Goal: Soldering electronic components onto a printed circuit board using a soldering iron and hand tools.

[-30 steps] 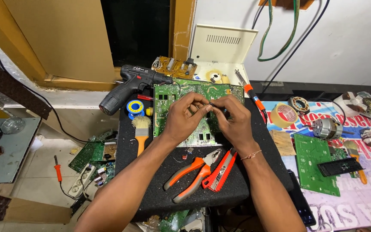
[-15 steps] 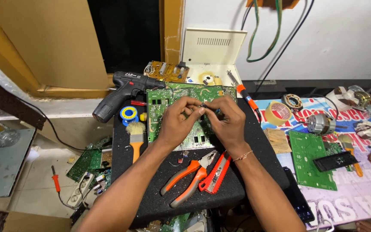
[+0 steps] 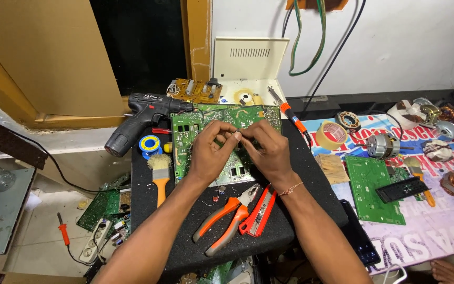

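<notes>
A green circuit board (image 3: 190,134) lies on a black foam mat (image 3: 185,231). Both my hands meet above the board's middle. My left hand (image 3: 211,150) and my right hand (image 3: 266,150) pinch something small between their fingertips; it is too small to identify. Orange-handled pliers (image 3: 227,218) and a red wire cutter (image 3: 258,213) lie on the mat just below my hands. A soldering iron (image 3: 290,113) with an orange grip rests at the board's right edge.
A black cordless drill (image 3: 140,118), a blue solder spool (image 3: 149,143) and an orange-handled brush (image 3: 160,176) lie left of the board. To the right are a second green board (image 3: 371,186), a tape roll (image 3: 329,135), and several motors. A beige casing (image 3: 248,66) stands behind.
The view has shifted slightly as my head moved. My hands stay together over the board with little visible change.
</notes>
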